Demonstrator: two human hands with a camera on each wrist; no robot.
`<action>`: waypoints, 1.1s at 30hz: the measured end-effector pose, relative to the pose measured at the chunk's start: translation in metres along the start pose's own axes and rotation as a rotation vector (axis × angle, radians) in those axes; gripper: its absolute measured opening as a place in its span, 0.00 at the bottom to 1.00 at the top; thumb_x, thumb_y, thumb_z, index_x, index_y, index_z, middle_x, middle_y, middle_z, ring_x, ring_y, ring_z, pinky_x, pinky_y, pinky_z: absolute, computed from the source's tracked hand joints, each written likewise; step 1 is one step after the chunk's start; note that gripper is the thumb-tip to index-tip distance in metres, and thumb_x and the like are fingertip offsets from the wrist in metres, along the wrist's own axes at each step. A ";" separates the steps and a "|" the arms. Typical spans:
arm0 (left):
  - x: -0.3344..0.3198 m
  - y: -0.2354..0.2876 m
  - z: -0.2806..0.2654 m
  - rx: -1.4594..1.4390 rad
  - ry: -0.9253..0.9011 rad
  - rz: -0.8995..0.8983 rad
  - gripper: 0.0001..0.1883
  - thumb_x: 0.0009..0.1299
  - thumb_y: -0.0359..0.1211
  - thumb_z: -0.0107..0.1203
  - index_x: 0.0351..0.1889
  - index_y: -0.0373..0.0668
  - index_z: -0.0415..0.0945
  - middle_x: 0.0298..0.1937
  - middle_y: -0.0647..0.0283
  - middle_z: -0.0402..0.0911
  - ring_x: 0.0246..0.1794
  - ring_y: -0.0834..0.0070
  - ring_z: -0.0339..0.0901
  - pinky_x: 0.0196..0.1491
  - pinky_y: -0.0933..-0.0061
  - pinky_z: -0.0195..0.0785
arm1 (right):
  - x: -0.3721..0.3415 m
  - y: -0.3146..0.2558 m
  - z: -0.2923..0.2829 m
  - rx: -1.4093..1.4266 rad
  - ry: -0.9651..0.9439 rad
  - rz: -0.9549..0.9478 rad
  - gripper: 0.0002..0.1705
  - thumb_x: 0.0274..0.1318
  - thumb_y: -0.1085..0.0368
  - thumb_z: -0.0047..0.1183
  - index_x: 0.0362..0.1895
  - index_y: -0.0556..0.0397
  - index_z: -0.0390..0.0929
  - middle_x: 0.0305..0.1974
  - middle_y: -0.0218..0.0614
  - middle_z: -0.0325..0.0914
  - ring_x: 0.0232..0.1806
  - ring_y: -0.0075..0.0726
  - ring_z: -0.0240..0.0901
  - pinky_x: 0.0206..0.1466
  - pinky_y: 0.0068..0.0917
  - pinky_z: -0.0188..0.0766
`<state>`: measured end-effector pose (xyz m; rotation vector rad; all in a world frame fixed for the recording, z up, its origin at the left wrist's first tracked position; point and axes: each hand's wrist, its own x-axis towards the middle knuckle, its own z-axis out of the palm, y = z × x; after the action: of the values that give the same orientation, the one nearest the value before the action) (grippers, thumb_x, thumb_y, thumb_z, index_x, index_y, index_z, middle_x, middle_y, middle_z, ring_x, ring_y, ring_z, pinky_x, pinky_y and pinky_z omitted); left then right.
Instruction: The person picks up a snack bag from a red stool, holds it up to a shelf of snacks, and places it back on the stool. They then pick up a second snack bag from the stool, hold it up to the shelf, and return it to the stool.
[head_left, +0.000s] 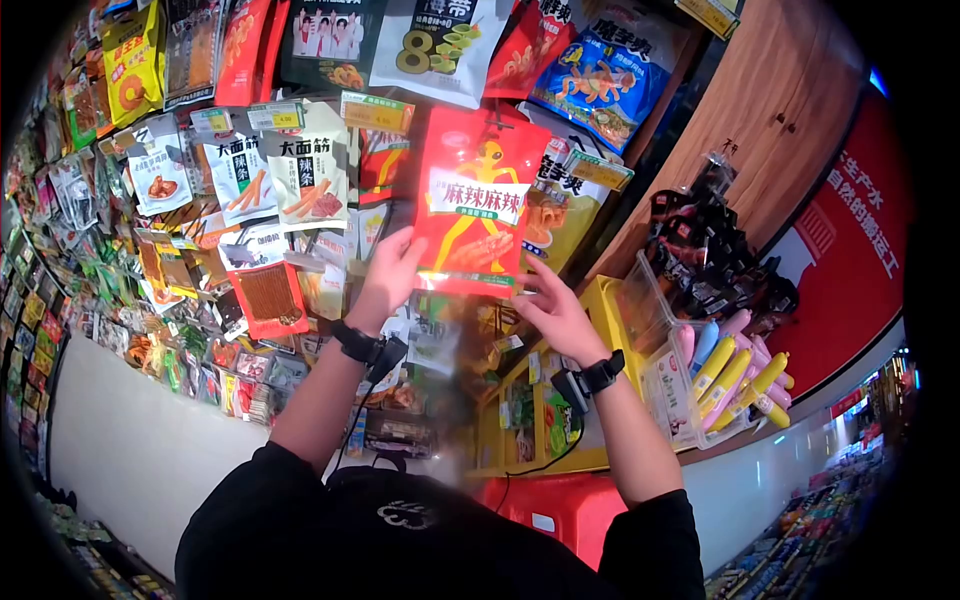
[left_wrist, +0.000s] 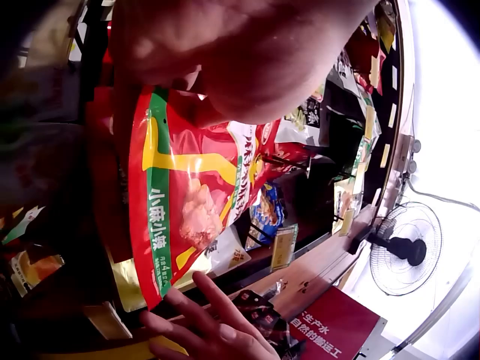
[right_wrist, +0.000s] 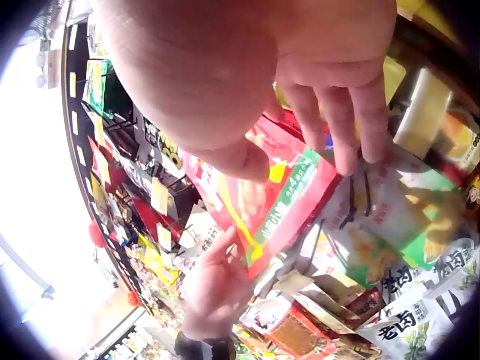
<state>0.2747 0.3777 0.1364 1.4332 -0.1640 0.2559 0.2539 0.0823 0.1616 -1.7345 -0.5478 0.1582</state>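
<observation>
A red snack bag [head_left: 470,205] with a yellow figure and a white band of lettering faces me in the middle of the head view, in front of the hanging packets. At its lower left edge my left hand [head_left: 393,270] holds it, thumb toward the front and fingers partly hidden behind. My right hand [head_left: 555,312] is at the lower right corner, with loosely spread fingers. In the left wrist view, the right-hand fingertips [left_wrist: 174,298] come right up to the bag's green-striped bottom edge. The right wrist view shows the right thumb overlapping the bag [right_wrist: 289,199].
Packets such as a white one [head_left: 240,175] and a blue one [head_left: 600,80] hang around the bag, with price tags [head_left: 378,112] on hooks. At right, a clear bin [head_left: 665,385] holds colourful tube-shaped packs beside dark wrapped snacks [head_left: 715,250]. A red stool [head_left: 560,510] stands below.
</observation>
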 end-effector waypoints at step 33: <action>-0.050 -0.003 -0.009 0.148 0.005 0.295 0.11 0.76 0.32 0.56 0.43 0.30 0.75 0.34 0.45 0.80 0.32 0.61 0.78 0.41 0.63 0.70 | -0.005 0.031 -0.006 -0.164 -0.092 0.043 0.42 0.70 0.72 0.50 0.84 0.44 0.49 0.73 0.42 0.64 0.67 0.41 0.68 0.70 0.36 0.62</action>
<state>0.2269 0.3826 0.1196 1.5539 -0.3602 0.5222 0.2600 0.0703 0.1327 -1.9065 -0.6053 0.2296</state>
